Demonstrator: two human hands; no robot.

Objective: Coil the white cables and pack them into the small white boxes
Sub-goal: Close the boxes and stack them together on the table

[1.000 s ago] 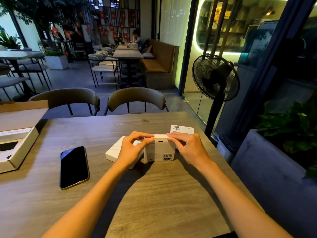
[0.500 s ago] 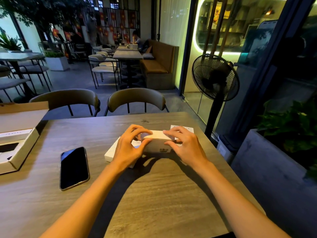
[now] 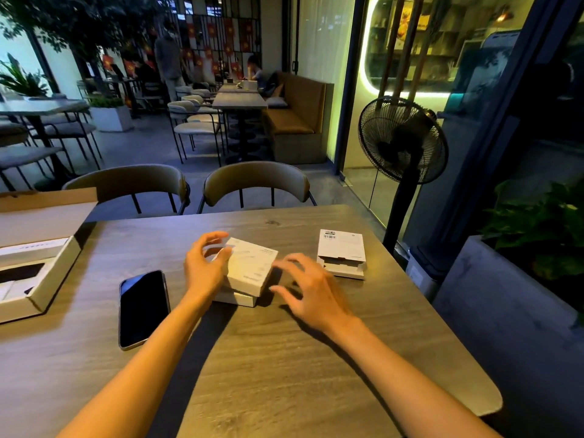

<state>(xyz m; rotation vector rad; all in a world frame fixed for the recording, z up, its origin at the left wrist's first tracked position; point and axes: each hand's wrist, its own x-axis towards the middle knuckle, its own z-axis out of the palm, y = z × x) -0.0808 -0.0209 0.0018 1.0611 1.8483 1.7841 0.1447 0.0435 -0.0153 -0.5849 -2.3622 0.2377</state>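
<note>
We see a small white box (image 3: 250, 266) lying flat on top of a second white box (image 3: 235, 298), slightly skewed, near the middle of the wooden table (image 3: 284, 358). Only the lower box's front edge shows beneath it. No cable visible; what the boxes hold can't be told. A third white box (image 3: 342, 252) sits to the right, well apart from the stack, barcode label at its far edge, near end looks open with a flap or tray showing.

Left hand (image 3: 205, 267) is beside the stack's left side, fingers spread and curled, thumb touching or nearly touching the top box's left edge; not gripping anything. Right hand (image 3: 311, 287) hovers just right of the stack, fingers spread, blurred, holding nothing, apart from the box.

Left of the hands, a dark phone (image 3: 142, 308) lies screen-up on the table. Far left, an open cardboard box (image 3: 34, 267) with a white tray inside. Two chairs (image 3: 256, 184) stand behind the table, a standing fan (image 3: 403, 140) to the right.
</note>
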